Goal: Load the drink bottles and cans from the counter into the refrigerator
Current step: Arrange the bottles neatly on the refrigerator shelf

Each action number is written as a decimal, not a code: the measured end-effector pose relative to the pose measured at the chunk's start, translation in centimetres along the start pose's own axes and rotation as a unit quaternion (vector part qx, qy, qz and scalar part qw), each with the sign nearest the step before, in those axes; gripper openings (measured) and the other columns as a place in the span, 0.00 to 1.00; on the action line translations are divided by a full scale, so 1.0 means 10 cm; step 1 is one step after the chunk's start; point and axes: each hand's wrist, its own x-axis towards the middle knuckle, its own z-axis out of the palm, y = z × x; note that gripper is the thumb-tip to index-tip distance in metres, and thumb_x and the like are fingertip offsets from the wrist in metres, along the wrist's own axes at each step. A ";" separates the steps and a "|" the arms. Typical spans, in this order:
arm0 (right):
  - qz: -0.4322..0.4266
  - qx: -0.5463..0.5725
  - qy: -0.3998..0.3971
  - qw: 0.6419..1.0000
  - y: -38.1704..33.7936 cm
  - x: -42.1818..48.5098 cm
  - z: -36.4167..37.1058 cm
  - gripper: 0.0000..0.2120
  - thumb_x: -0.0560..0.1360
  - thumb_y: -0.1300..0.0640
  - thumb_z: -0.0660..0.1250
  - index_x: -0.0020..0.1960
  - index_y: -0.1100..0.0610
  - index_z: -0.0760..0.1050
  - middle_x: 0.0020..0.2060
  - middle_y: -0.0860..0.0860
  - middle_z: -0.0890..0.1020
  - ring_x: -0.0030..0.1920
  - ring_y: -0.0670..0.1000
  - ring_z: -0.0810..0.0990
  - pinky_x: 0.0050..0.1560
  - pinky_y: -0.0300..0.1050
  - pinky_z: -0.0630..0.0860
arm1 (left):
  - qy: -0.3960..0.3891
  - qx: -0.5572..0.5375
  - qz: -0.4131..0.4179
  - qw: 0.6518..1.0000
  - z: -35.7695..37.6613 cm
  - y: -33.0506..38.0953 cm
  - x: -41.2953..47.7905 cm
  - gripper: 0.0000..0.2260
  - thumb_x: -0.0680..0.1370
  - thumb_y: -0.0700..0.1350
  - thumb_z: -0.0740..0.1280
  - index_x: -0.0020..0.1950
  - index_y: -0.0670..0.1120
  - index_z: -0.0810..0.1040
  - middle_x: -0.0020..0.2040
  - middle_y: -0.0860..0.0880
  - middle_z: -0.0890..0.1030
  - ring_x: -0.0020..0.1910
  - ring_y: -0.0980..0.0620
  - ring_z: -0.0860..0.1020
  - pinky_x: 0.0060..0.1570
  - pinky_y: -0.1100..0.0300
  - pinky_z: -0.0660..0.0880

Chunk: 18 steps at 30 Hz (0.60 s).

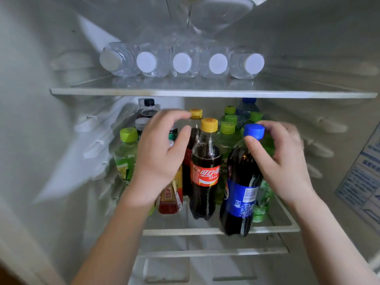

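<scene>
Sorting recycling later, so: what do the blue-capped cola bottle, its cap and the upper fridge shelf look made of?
The blue-capped cola bottle: likely clear glossy plastic; dark drink shows through, with highlights. The blue cap: opaque, smooth plastic by its look. The upper shelf: transparent pane, glass or clear plastic, cannot tell which; pale opaque front trim, probably plastic.

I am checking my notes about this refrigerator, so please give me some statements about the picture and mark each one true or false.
1. Five water bottles lie on their sides on the upper shelf. True.
2. The right hand holds a green-capped bottle. False: it holds the blue-capped bottle near its cap.
3. The red-labelled cola bottle has a yellow cap. True.
4. The shelf below carries only cans. False: upright bottles stand there.
</scene>
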 end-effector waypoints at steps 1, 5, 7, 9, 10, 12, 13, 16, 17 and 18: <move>-0.005 0.004 0.002 1.000 0.00 0.01 0.02 0.16 0.72 0.40 0.58 0.56 0.45 0.70 0.46 0.32 0.68 0.55 0.42 0.66 0.61 0.52 0.66 | -0.018 0.022 -0.001 1.000 0.00 -0.05 0.10 0.11 0.78 0.43 0.62 0.60 0.47 0.77 0.55 0.59 0.75 0.58 0.62 0.72 0.58 0.73 0.66; -0.017 0.025 0.005 1.000 0.05 0.03 0.06 0.12 0.72 0.42 0.59 0.54 0.43 0.69 0.46 0.31 0.69 0.55 0.44 0.69 0.60 0.51 0.68 | -0.105 0.039 -0.019 0.994 0.04 -0.20 0.43 0.15 0.79 0.42 0.62 0.65 0.51 0.75 0.58 0.59 0.73 0.59 0.63 0.70 0.58 0.73 0.62; -0.014 0.043 0.008 0.999 0.05 0.04 0.09 0.11 0.73 0.42 0.59 0.53 0.43 0.69 0.47 0.32 0.71 0.54 0.44 0.70 0.59 0.47 0.67 | -0.187 0.016 -0.056 0.981 0.09 -0.24 0.62 0.18 0.79 0.42 0.63 0.68 0.53 0.72 0.62 0.58 0.73 0.62 0.62 0.71 0.62 0.66 0.66; -0.009 0.060 0.012 0.998 0.04 0.05 0.11 0.10 0.72 0.42 0.59 0.53 0.42 0.69 0.47 0.33 0.72 0.55 0.45 0.71 0.59 0.46 0.67 | -0.283 0.050 -0.078 0.955 0.15 -0.29 0.82 0.21 0.78 0.41 0.65 0.70 0.53 0.69 0.66 0.55 0.73 0.66 0.58 0.71 0.66 0.60 0.67; -0.009 0.063 0.014 0.998 0.03 0.05 0.12 0.09 0.72 0.42 0.59 0.52 0.41 0.69 0.47 0.33 0.72 0.54 0.44 0.70 0.59 0.47 0.67 | -0.325 0.080 -0.084 0.939 0.18 -0.30 0.91 0.22 0.77 0.43 0.67 0.70 0.54 0.69 0.66 0.54 0.73 0.65 0.56 0.72 0.66 0.59 0.68; -0.014 0.062 0.021 0.998 0.03 0.06 0.13 0.09 0.73 0.43 0.59 0.52 0.41 0.69 0.47 0.32 0.72 0.53 0.42 0.69 0.61 0.52 0.67 | -0.391 0.122 -0.088 0.908 0.21 -0.31 1.04 0.21 0.75 0.50 0.69 0.67 0.58 0.71 0.60 0.58 0.75 0.55 0.57 0.75 0.54 0.63 0.73; -0.013 0.062 0.022 0.998 0.03 0.05 0.13 0.09 0.72 0.42 0.59 0.52 0.40 0.69 0.47 0.32 0.73 0.52 0.39 0.69 0.63 0.56 0.67 | -0.412 0.126 -0.085 0.898 0.22 -0.30 1.09 0.18 0.74 0.51 0.69 0.63 0.59 0.72 0.54 0.58 0.76 0.48 0.57 0.76 0.45 0.67 0.74; 0.000 0.047 0.010 0.999 0.04 0.06 0.13 0.08 0.71 0.40 0.59 0.49 0.39 0.69 0.46 0.33 0.74 0.50 0.33 0.69 0.66 0.65 0.62 | -0.452 0.110 -0.070 0.882 0.32 -0.34 1.20 0.10 0.75 0.41 0.67 0.54 0.53 0.74 0.51 0.46 0.79 0.46 0.49 0.77 0.47 0.58 0.75; 0.004 0.032 0.004 0.999 0.04 0.06 0.14 0.09 0.71 0.40 0.58 0.49 0.41 0.69 0.45 0.34 0.74 0.49 0.34 0.69 0.67 0.66 0.60 | -0.460 0.100 -0.073 0.879 0.36 -0.36 1.23 0.10 0.76 0.39 0.67 0.53 0.52 0.73 0.53 0.42 0.78 0.48 0.47 0.77 0.51 0.54 0.75; 0.006 0.014 0.000 1.000 0.05 0.07 0.15 0.12 0.71 0.39 0.57 0.49 0.43 0.70 0.45 0.35 0.75 0.49 0.37 0.70 0.68 0.66 0.58 | -0.463 0.091 -0.080 0.878 0.39 -0.39 1.26 0.09 0.77 0.39 0.66 0.52 0.51 0.73 0.54 0.39 0.78 0.47 0.46 0.77 0.51 0.52 0.75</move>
